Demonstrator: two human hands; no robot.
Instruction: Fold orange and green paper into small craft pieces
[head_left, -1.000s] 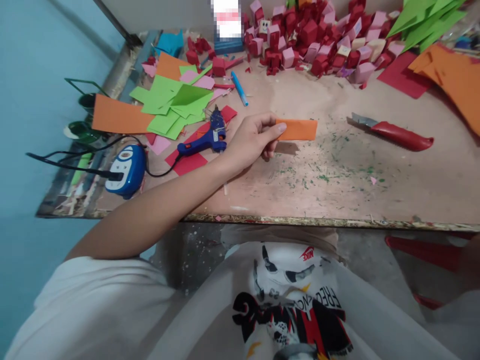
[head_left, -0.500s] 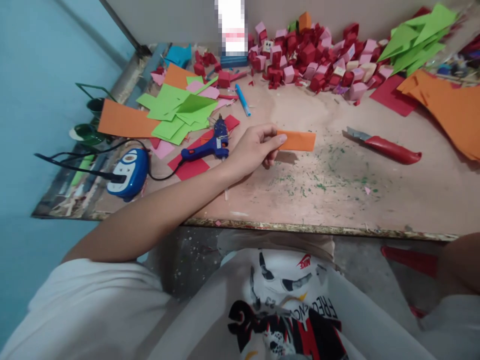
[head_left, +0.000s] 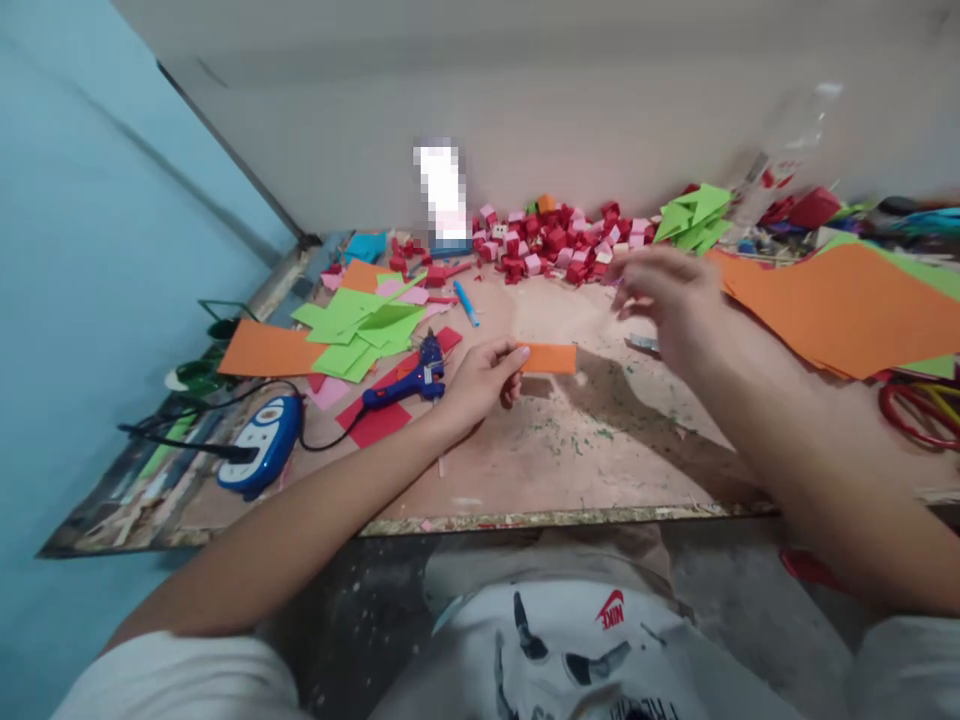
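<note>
Appearing above table [head_left: 495, 490]: right grip [head_left: 671, 300]; orange strip [head_left: 553, 359] still in left grip [head_left: 486, 380]

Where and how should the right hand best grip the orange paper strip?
Pinch the orange paper strip by its free right end, ideally with the right hand coming from the right. The left hand covers the opposite end, and the strip's flat shape suggests thumb and finger on its two faces.
</note>
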